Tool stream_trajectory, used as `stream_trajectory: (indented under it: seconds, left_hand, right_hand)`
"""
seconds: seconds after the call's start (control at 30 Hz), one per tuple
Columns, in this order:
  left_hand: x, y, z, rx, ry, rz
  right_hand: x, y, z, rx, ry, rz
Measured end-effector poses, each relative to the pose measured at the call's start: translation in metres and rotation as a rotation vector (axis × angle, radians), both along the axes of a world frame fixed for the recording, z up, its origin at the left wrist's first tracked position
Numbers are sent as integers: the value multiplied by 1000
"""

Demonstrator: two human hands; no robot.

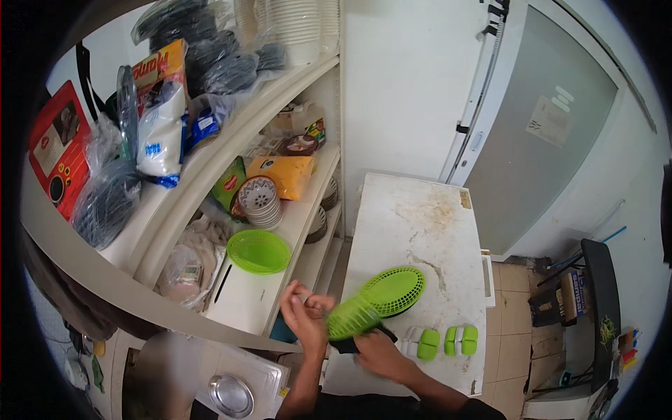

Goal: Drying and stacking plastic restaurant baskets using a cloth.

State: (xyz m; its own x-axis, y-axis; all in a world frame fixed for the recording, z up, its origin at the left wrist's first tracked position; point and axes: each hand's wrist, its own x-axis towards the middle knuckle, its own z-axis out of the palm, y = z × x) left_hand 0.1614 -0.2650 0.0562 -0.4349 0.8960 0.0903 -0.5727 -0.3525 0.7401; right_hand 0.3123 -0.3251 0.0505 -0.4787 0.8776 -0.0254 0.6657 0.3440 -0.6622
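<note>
A green perforated plastic basket [350, 320], smeared by motion, is tilted above the white table's left edge. My right hand [380, 355] is closed at its near side, gripping it together with something black underneath that I cannot make out. Just left of the basket, my left hand [305, 312] is raised with its fingers partly curled and apart, holding nothing. Farther along the table lies another oval green basket [396, 290] with a dark rim showing beneath it. To the right of my right hand sit two sets of small green-and-white containers [428, 344] [470, 340].
Left of me, shelves carry a green basket [258, 252], stacked patterned bowls [260, 199] and bagged goods. The worn white table [385, 210] reaches toward a sliding door [560, 133]. A round metal dish [231, 396] is at lower left, a black stand [600, 301] at right.
</note>
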Motion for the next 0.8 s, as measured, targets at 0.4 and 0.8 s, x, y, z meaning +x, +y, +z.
stream_trajectory:
  seconds: [0.4,0.8]
  left_hand:
    - [-9,-23,-191,-485,558,-357]
    - [61,-38,-135,-365,553,-131]
  right_hand:
    - [-23,-27,-108,-56,599,-450]
    - [82,-92,-52,153,929,-1153]
